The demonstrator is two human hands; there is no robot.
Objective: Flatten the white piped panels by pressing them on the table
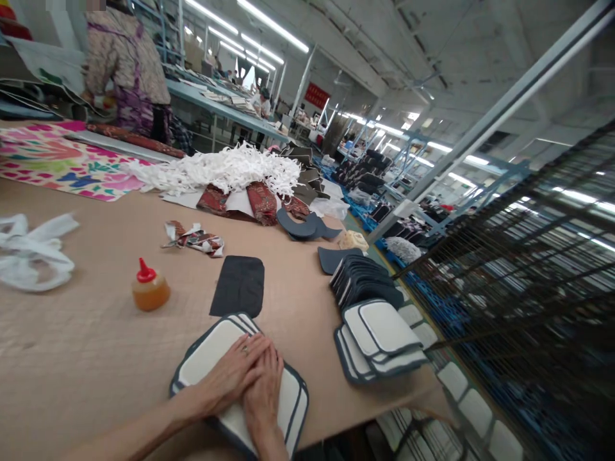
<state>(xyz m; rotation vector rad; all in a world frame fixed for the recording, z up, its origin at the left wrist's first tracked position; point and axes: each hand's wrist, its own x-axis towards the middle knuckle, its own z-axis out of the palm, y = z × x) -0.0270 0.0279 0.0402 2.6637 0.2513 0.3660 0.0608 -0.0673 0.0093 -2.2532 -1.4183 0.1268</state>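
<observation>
Both of my hands lie flat on a stack of off-white padded pieces with dark grey edging (pixel 211 349), at the front of the table. My left hand (pixel 237 368) reaches in from the left, and its fingers overlap those of my right hand (pixel 264 387). A ring shows on one left finger. Fingers on both hands are stretched out, pressing or resting on the top pad, with nothing gripped. Just beyond the stack lies a flat black piece of fabric (pixel 239 285). A small bottle of amber liquid with a red nozzle cap (pixel 150 291) stands further left.
To the right sit more edged white pads (pixel 379 330) and a row of dark pieces (pixel 362 278). Curved dark pieces (pixel 302 225), fabric scraps (pixel 195 239), white strips (pixel 230 168) and patterned cloth (pixel 72 163) lie farther back. White ribbon (pixel 33 253) is at left. A person (pixel 127 70) stands behind.
</observation>
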